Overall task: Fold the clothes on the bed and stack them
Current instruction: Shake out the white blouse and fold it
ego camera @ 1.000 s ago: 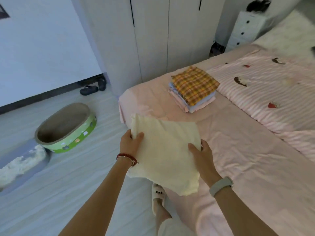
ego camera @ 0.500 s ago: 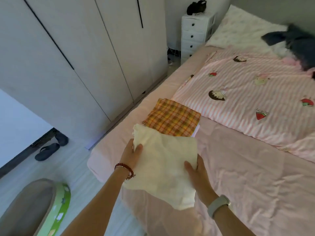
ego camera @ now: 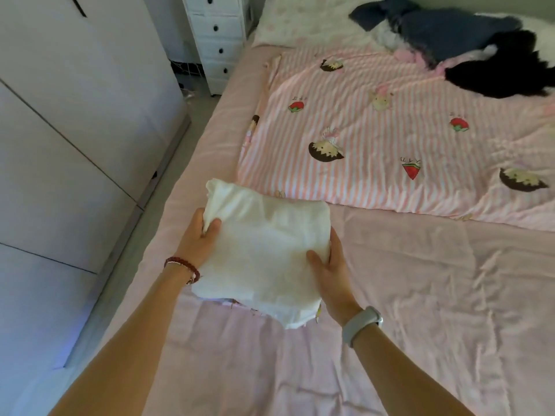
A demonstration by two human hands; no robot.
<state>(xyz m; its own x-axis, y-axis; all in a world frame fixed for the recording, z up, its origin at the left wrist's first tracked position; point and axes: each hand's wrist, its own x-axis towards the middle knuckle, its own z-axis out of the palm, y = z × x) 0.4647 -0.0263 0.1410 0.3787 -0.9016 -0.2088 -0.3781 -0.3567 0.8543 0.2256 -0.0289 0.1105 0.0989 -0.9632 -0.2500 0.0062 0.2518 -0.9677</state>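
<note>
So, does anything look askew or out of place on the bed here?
Mostly tidy. The folded cream cloth, held by left hand and right hand, droops unevenly at its near corner. Unfolded dark blue garment and black garment lie crumpled by the pillows.

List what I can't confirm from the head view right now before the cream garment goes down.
- Stack under the folded cream garment: almost fully covered by it; only slivers show at its near edge.
- Fingers of the left hand and right hand: tucked beneath the cloth.
- Whether the garment rests on anything yet: cannot tell.
- Dark clothes at the bed's head: cut off by the frame edge.
</note>
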